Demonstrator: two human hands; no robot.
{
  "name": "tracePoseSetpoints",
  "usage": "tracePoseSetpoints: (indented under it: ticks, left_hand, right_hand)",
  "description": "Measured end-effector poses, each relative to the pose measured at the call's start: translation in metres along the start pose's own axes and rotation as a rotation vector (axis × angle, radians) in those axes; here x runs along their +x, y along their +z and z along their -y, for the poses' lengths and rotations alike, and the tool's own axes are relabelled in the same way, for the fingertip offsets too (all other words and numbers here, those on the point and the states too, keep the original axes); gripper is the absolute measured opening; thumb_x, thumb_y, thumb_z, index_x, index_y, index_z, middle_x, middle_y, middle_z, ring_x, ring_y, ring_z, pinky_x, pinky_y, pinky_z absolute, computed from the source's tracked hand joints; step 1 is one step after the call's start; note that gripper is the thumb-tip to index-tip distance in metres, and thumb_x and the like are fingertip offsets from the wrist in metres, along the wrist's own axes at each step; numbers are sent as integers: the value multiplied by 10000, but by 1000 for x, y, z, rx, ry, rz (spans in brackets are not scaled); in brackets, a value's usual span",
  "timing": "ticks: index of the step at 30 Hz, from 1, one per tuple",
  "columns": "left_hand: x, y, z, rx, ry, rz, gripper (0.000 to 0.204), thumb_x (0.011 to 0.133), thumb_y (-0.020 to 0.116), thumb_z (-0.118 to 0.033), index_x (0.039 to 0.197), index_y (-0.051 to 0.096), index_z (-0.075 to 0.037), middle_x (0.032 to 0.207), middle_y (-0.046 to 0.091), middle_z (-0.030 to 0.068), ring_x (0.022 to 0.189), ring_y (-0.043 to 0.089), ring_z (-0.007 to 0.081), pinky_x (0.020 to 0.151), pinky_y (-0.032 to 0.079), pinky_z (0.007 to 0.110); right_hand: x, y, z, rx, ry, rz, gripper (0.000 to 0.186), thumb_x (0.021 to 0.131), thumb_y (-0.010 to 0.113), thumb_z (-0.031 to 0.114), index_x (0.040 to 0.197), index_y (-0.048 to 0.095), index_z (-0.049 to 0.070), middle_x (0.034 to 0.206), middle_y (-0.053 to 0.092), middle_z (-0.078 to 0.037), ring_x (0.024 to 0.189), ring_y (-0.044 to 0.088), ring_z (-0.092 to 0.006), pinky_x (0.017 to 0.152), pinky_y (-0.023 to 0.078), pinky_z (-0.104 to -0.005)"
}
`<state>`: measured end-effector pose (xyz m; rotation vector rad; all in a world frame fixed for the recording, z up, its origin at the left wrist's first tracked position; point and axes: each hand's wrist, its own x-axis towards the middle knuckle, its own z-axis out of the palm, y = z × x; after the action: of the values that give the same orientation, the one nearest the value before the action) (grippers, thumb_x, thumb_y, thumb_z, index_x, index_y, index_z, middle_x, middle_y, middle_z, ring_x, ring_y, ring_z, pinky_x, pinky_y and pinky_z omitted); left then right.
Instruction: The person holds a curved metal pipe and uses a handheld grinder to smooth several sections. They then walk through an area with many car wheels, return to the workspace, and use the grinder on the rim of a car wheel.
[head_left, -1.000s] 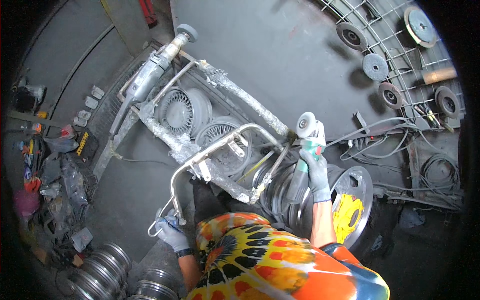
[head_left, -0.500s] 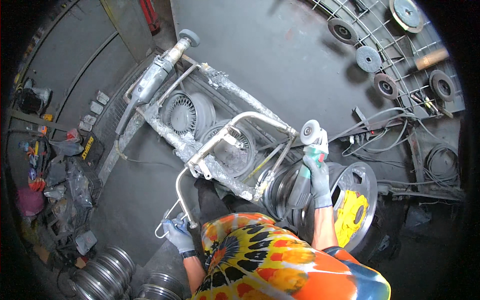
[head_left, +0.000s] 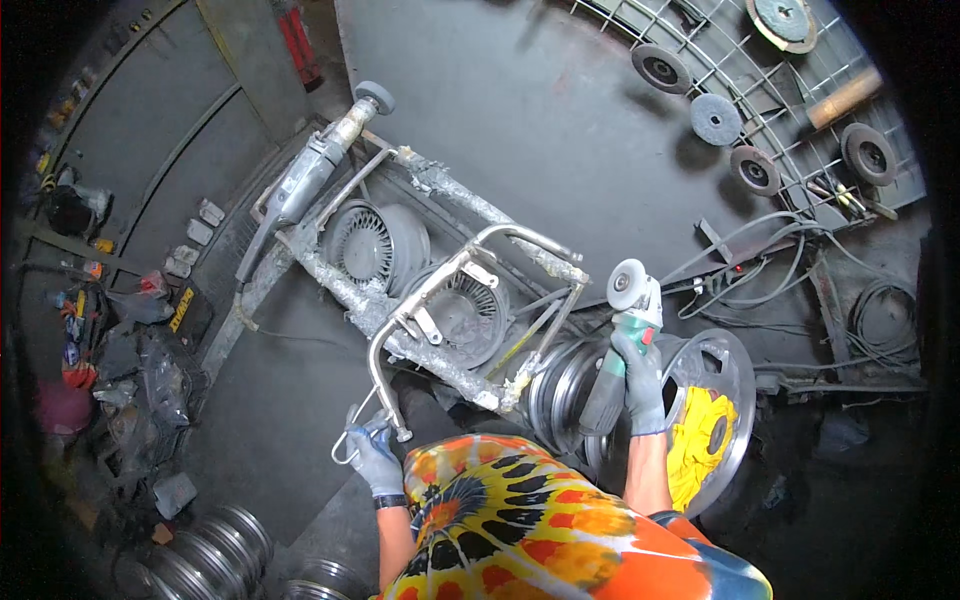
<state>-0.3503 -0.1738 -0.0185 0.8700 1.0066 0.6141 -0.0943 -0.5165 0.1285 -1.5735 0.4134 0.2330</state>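
Note:
A bent metal tube frame (head_left: 381, 352) with flat bracket tabs lies across the rough, crusted metal stand (head_left: 340, 285). My gloved left hand (head_left: 374, 462) is closed round the thin wire loop at the frame's near end. In my gloved right hand (head_left: 644, 392) is a green and black angle grinder (head_left: 605, 392), held upright with its pale disc (head_left: 627, 284) at the top. That disc is apart from the frame, to the right of its far corner. Whether the disc spins, I cannot tell.
A larger grinder (head_left: 300, 180) rests on the stand's far left. Wheel rims (head_left: 365, 245) sit below the stand. A yellow cloth (head_left: 700, 445) lies in a rim at right. Cables (head_left: 770, 285) run along the back right, under a wire rack (head_left: 770, 130) of discs. Clutter (head_left: 130, 350) fills the left.
My left hand has shifted slightly right and away from me, and the near end of the tube frame has moved with it. The angle grinder has come down a little. The view has shifted slightly.

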Motion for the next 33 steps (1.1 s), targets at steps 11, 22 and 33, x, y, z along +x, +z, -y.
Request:
tracePoseSetpoints:
  ticks: [11,22,33]
  left_hand:
    - [16,-59,-50,-143,-460,168,620,1142,561,-502,1446,613,37,1231,771,223,1205,737,393,995,633,553]
    - [69,-30,-117,525,-778,430,442,1092,633,-396,1288,694,-5,1104,775,149,773,805,320,644,682,420]
    - [83,-49,-75,1085,-688,602,371,1107,624,-382,1240,765,-65,927,735,54,679,653,165,628,531,340]
  right_hand:
    - [31,7,-24,-102,-7,166,358,961,831,203,1257,735,27,1056,749,-35,867,703,-127,762,593,-315]
    - [139,89,-16,-635,11,45,588,845,915,352,1234,715,-41,1137,767,-130,998,721,-210,900,576,-377]
    - [166,137,-10,-641,-75,340,525,878,893,306,1279,712,20,1111,775,-78,990,711,-164,906,579,-367]
